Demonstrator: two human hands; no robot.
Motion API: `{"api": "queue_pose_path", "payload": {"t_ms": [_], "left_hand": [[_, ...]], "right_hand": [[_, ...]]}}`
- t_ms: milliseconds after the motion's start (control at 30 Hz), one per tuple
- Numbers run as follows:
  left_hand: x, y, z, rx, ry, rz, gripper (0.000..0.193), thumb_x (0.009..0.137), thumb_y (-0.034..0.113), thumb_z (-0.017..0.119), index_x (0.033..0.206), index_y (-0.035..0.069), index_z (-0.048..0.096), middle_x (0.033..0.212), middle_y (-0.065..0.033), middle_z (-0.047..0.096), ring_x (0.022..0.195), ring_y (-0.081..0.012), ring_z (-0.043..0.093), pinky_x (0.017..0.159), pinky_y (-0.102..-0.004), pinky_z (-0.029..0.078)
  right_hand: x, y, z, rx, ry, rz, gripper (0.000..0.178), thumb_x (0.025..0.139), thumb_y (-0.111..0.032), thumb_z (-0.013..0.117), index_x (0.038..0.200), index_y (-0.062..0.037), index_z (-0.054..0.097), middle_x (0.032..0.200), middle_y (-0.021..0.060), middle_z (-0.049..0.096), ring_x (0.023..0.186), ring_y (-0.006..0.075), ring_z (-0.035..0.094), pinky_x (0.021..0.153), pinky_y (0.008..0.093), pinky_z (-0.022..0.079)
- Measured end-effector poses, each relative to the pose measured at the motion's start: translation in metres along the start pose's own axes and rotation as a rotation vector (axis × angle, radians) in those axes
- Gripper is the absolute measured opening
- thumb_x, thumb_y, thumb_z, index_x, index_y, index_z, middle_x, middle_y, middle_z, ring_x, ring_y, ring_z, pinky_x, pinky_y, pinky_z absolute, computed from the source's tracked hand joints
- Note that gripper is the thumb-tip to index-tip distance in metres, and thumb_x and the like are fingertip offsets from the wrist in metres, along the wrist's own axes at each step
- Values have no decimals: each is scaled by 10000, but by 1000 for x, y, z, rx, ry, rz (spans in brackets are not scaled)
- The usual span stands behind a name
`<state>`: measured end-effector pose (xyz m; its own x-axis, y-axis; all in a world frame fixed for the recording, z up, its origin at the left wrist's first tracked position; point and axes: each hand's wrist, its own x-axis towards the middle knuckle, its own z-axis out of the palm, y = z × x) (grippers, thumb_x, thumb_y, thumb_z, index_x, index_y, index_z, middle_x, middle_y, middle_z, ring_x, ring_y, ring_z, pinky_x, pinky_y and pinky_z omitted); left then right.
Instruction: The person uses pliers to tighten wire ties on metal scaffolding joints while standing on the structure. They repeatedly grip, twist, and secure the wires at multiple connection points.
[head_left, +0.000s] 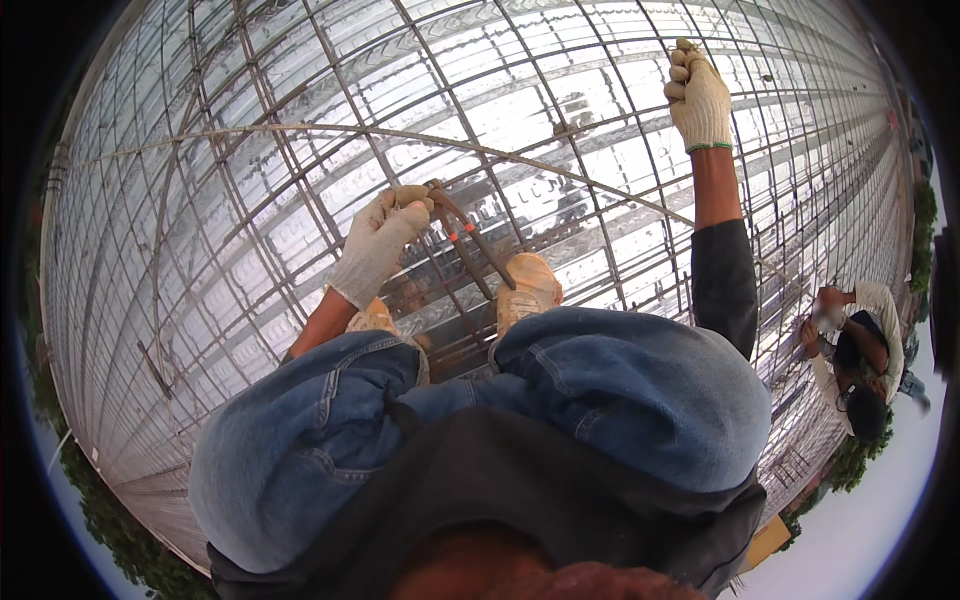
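My left hand, in a pale knit work glove, is closed at the head end of a pair of pincers. The tool's two dark handles carry orange bands and slant down toward my right shoe. Farther out on the right, my gloved right hand is held away from my body with its fingers curled closed. Whatever lies in those fingers, if anything, is too small to make out. Beneath both hands runs a grid of steel rebar above shiny ribbed metal decking.
I squat with my knees in blue jeans between my arms. A long thin rod curves across the grid. On the far right another person bends over the mesh. A short dark bar lies at the left.
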<state>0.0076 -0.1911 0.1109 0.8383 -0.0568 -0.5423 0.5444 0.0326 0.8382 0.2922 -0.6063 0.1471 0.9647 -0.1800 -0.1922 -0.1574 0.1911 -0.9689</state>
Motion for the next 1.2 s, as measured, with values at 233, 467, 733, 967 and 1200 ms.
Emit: {"api": "queue_pose_path", "payload": {"t_ms": [233,467,733,967,1200], "left_hand": [[1,-7,-3,13,20,-59,553,1067,386,714,1459,-2,671,1309,-115,766,1086,-155,723,980,-330,585],[-20,3,-5,25,106,-117,515,1057,332,731,1432,-18,687,1249,-102,763,1070,-135,708,916,-308,577],[4,4,0,-74,36,-39,588,1101,353,678,1562,3,578,1420,-196,730,1193,-227,743,1030,-391,626],[5,-1,10,-322,56,4,576,1135,294,645,1616,7,511,1460,-228,699,1294,-286,732,1097,-438,619],[1,-29,4,-474,120,12,389,1130,216,634,1452,-2,632,1384,-216,731,1240,-359,761,1118,-555,609]], "right_hand": [[-54,91,39,-552,-336,348,401,1086,-228,592,1361,27,733,923,41,730,786,76,622,666,241,491],[39,-44,40,-47,128,-327,305,1175,-247,506,1410,-94,627,1058,-13,616,892,85,560,782,227,521],[-44,-36,76,-861,-243,-627,338,1123,-171,579,1437,-105,686,1198,119,752,1073,201,696,1012,333,553],[-196,93,149,-1320,-822,-783,258,994,-162,773,1241,-95,740,1049,127,789,1006,297,806,845,442,652],[-237,114,153,-1215,-971,-541,371,990,-123,752,1355,-92,689,1094,122,790,1042,317,807,868,454,664]]}}
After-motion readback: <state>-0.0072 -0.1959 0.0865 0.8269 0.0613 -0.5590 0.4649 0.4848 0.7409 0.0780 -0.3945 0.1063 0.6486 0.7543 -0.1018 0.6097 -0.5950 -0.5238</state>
